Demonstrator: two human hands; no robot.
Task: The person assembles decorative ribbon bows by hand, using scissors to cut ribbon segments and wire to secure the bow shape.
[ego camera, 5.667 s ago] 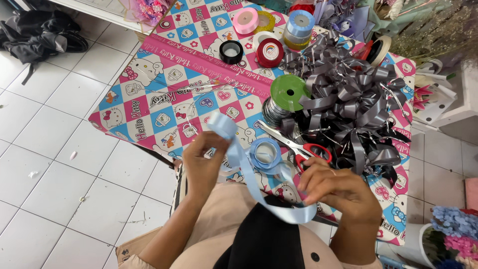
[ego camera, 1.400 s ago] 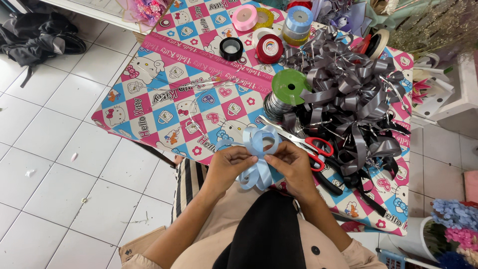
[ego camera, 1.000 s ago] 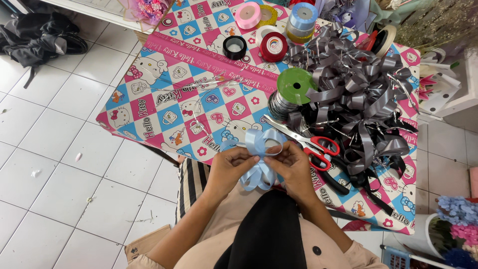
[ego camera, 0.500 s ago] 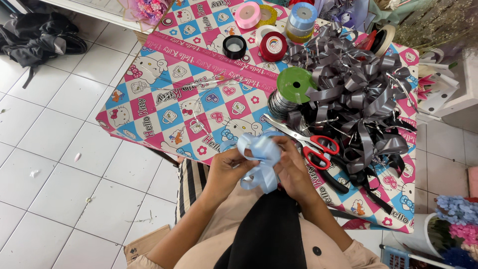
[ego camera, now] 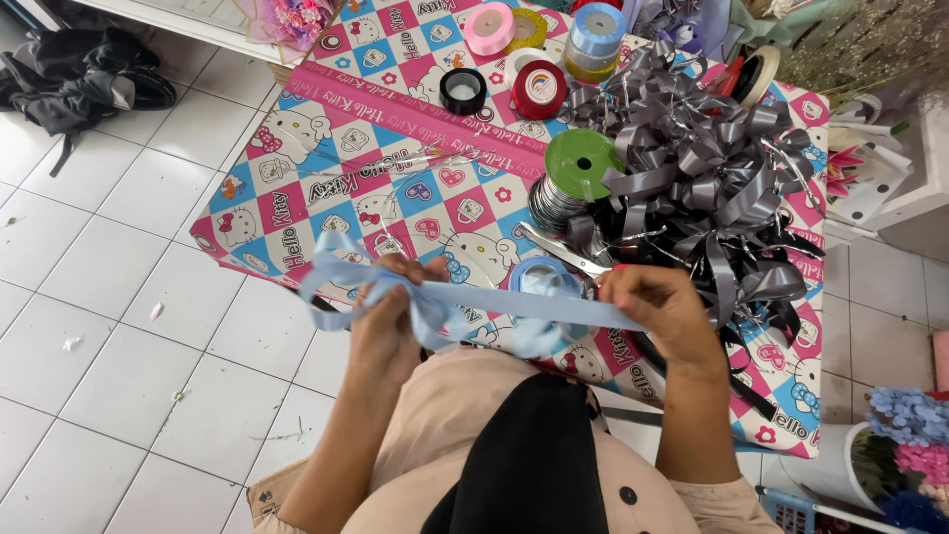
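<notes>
A light blue ribbon (ego camera: 514,299) is stretched between my two hands in front of my chest. My left hand (ego camera: 390,321) pinches its looped end, where loops (ego camera: 331,272) stick out to the left. My right hand (ego camera: 657,307) grips the other end of the taut strip. Behind the strip, a light blue ribbon spool (ego camera: 539,279) lies on the table's near edge. Scissors (ego camera: 559,249) with red handles lie just beyond my right hand, the handles mostly hidden by it.
The table (ego camera: 326,168) has a pink and blue cartoon-cat checked cloth. A heap of grey ribbon bows (ego camera: 707,178) fills its right side, next to a green-capped spool (ego camera: 578,163). Several ribbon rolls (ego camera: 539,87) stand at the back. A black bag (ego camera: 84,79) lies on the white tiled floor.
My hands were close together working the blue ribbon loops; now they have pulled apart, the left moving left, the right moving right, with a strip drawn taut between them.
</notes>
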